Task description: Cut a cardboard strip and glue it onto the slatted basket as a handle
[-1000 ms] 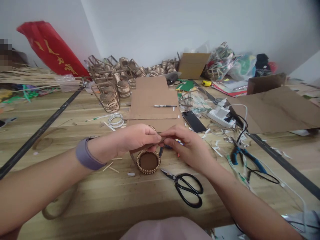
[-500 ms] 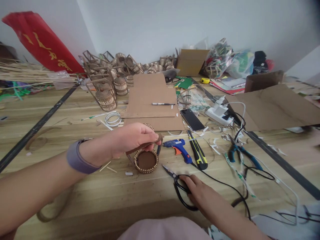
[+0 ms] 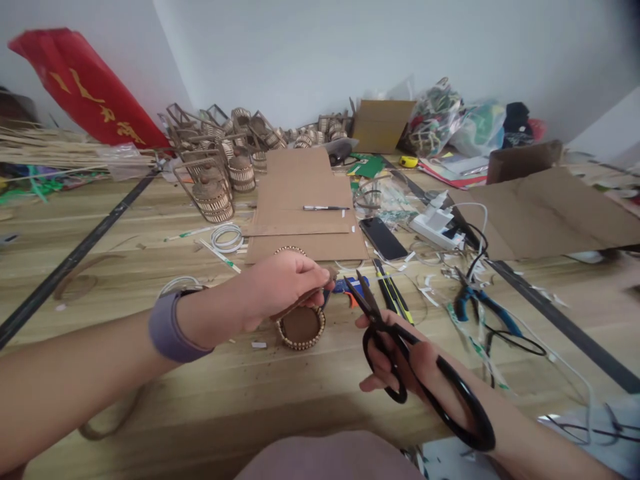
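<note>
My left hand, with a purple band at the wrist, pinches a thin, flat brown piece between thumb and fingers. Directly beneath it on the table stands a small round basket with a beaded-looking rim and a brown bottom; the hand covers its far side. In my right hand are black-handled scissors, lifted off the table. Their blades are parted and point up toward the left hand's fingertips, without touching the brown piece. A blue glue gun lies just behind the blades, partly hidden.
A yellow-black utility knife, phone and blue-handled pliers lie to the right, near a power strip and cables. Cardboard sheets with a pen lie ahead. Several finished-looking little baskets stand at back left.
My right hand has picked the scissors up from the table, and their blades have parted. The left hand has shifted slightly right with the brown piece.
</note>
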Tool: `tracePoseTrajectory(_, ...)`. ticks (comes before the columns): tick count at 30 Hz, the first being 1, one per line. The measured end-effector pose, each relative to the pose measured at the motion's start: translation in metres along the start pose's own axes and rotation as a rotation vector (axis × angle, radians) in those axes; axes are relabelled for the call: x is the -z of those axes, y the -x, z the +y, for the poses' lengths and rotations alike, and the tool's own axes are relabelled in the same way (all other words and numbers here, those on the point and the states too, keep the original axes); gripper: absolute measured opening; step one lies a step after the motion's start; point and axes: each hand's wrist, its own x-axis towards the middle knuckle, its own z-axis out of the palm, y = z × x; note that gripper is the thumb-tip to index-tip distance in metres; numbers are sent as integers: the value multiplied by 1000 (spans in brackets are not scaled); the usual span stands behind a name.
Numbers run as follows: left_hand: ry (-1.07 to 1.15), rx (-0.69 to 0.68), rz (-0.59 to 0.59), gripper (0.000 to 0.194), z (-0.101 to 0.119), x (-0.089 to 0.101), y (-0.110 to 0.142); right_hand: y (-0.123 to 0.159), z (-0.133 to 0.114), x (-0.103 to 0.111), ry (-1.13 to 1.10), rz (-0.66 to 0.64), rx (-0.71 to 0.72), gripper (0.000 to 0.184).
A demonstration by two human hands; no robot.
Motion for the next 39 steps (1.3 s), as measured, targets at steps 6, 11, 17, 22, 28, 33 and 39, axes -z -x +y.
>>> tracePoseTrajectory(6, 11, 8, 19, 34, 2, -8, -2, -12, -24, -14, 63, 33, -29, 64)
tracePoseTrajectory(11, 28, -16, 8, 34, 0, -12, -5, -14, -35, -16, 257, 63, -32, 63)
tracePoseTrajectory(17, 33, -16, 29, 35, -1, -17, -5, -16, -40, -18, 379, 119, -41, 65)
tracePoseTrajectory(22, 38, -42, 58, 31, 2, -23, -1, -17, -47, -17, 450, 137, -67, 67)
tracePoseTrajectory(28, 64, -49, 54, 31, 3, -26, 0, -14, -46, -13, 593, 116, -11, 61)
tracePoseTrajectory(33, 63, -56, 50, 31, 2, -27, 0, -10, -36, -6, 713, 152, 118, 40)
tracePoseTrajectory(39, 68, -36, 49, 33, 3, -28, 4, -18, -45, -16, 689, 203, 132, 41)
